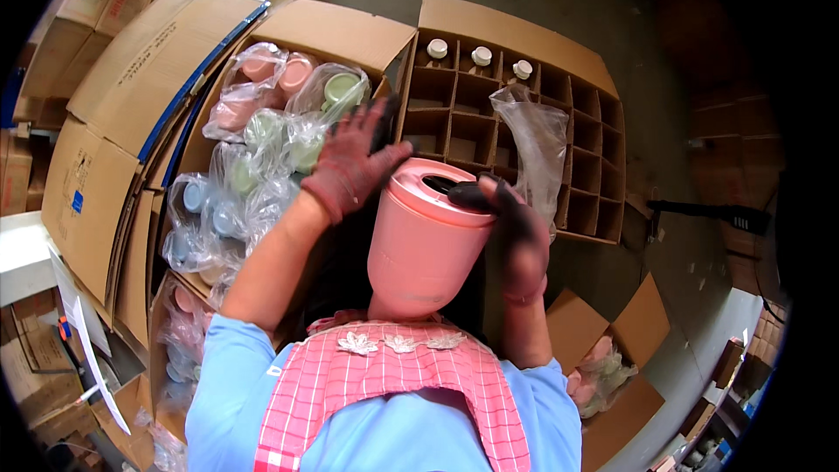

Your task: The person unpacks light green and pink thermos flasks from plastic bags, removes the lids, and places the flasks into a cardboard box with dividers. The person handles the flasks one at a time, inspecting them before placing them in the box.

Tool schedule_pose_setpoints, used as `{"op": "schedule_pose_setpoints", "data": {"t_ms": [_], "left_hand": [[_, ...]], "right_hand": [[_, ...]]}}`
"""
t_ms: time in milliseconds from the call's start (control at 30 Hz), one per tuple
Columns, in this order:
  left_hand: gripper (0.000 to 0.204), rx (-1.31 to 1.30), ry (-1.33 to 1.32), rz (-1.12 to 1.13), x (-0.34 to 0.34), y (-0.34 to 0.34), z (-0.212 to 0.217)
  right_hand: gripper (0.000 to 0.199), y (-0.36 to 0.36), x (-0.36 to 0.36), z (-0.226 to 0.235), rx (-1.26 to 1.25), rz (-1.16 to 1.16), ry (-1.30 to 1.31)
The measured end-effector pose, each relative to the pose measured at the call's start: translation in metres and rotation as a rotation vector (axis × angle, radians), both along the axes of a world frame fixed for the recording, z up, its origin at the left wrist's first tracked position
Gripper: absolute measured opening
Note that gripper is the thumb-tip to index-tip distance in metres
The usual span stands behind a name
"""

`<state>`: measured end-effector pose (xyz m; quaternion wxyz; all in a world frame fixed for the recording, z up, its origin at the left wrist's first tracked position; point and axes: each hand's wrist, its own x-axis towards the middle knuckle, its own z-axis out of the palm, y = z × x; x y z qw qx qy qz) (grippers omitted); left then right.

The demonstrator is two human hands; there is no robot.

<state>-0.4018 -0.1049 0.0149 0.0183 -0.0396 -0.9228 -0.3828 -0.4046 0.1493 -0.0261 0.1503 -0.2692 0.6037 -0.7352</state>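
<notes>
Closest in, the person is wearing a light blue top with a pink checked apron [393, 393], and the pink jar [426, 240] is propped right against the chest, tilted so its dark opening faces up and away. Probably braced there so both hands can work at the top without it slipping.

The right hand [516, 232], in a grimy dark-stained glove, is curled over the far rim, fingertips hooked at the edge of the opening, so that grip is pressed onto the jar's top. The left hand [350, 166], in a reddish glove, sits at the rim on the other side with fingers spread; its heel looks to be touching the lid edge, not wrapped around anything.

Left of the arms is an open cardboard box [341, 35] stuffed with bagged jars [262, 135] in pink, green and blue. Further out, a divided carton [524, 114] has mostly bare cells, three white-capped items [481, 55] along its back row, and a loose clear plastic bag [533, 144] draped over it. Another box [612, 358] with pink pieces sits low on the right.
</notes>
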Motion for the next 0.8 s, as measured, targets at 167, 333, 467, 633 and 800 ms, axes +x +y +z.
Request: {"op": "schedule_pose_setpoints", "data": {"t_ms": [167,333,467,633,800], "left_hand": [[0.073,0.393,0.272,-0.206,-0.001,0.039,0.052],[0.075,0.525,-0.042,-0.263,-0.004,0.008,0.006],[0.064,0.943,-0.173,-0.388,-0.01,0.0,0.0],[0.044,1.142,-0.554,-0.585,0.009,0.025,-0.05],[0.033,1.285,-0.591,-0.897,0.007,0.067,-0.083]], "right_hand": [[0.082,-0.031,-0.013,0.02,-0.351,-0.166,-0.406],[0.077,-0.023,0.003,0.044,0.168,-0.067,0.152],[0.06,-0.023,0.003,0.075,0.382,-0.018,0.519],[0.032,-0.018,0.004,0.128,0.21,0.415,0.611],[0.033,-0.022,0.022,0.169,0.497,0.526,1.009]]}}
